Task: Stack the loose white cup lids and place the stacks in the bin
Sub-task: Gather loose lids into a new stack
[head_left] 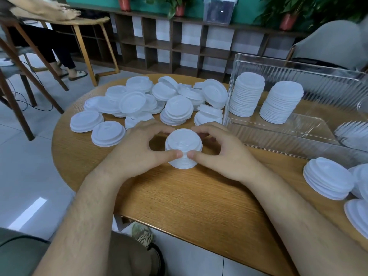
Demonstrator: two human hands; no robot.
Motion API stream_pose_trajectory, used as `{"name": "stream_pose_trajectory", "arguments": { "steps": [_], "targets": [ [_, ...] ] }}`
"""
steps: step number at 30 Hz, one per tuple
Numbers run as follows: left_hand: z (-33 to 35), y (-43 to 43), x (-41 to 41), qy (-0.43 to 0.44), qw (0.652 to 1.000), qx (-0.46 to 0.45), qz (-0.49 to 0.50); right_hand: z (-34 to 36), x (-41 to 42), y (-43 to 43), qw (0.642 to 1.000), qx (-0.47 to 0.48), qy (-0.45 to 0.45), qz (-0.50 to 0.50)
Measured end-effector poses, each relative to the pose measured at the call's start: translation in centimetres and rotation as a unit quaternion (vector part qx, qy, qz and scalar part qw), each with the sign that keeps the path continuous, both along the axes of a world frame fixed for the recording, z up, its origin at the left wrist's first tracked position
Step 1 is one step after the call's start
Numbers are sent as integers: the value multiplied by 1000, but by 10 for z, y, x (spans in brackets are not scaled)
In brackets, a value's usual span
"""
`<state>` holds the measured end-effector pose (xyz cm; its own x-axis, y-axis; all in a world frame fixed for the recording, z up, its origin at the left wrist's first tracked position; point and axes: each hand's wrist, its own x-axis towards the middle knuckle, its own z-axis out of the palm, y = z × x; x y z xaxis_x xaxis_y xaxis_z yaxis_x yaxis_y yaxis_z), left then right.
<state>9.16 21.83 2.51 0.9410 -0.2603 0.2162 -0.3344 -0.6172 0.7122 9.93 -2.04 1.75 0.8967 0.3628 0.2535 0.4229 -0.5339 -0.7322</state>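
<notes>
A short stack of white cup lids [183,144] stands on the round wooden table [199,200] in front of me. My left hand [137,148] grips its left side and my right hand [223,150] grips its right side, thumbs meeting at the near rim. Behind it lies a heap of loose white lids [155,100]. To the right stands a clear ribbed plastic bin [298,134] with two tall lid stacks [247,94] [280,102] inside.
More small lid stacks [328,178] sit at the table's right edge. Another person sits at a wooden table [59,20] at the far left. A low shelf unit [179,42] with potted plants runs along the back wall. A grey chair [328,42] stands behind the bin.
</notes>
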Motion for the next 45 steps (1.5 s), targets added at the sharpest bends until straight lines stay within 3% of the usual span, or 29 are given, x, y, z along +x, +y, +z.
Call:
{"name": "stream_pose_trajectory", "arguments": {
  "steps": [10, 20, 24, 29, 35, 45],
  "targets": [
    [2, 1, 4, 12, 1000, -17, 8, 5, -1, 4, 1000, -4, -14, -26],
    [2, 29, 28, -78, 975, -35, 207, 46, 40, 78, 994, -84, -77, -7],
    [-1, 44, 40, -46, 957, -51, 282, 55, 69, 106, 986, -149, -79, -5],
    [-5, 46, 51, -8, 953, -54, 297, 56, 93, 127, 979, -200, -45, -7],
    [-6, 47, 57, 19, 950, -108, 292, 56, 97, 132, 985, -171, -23, -3],
    [13, 26, 34, -29, 951, -195, 237, 53, 65, 89, 998, -25, -37, -44]
  ]
}}
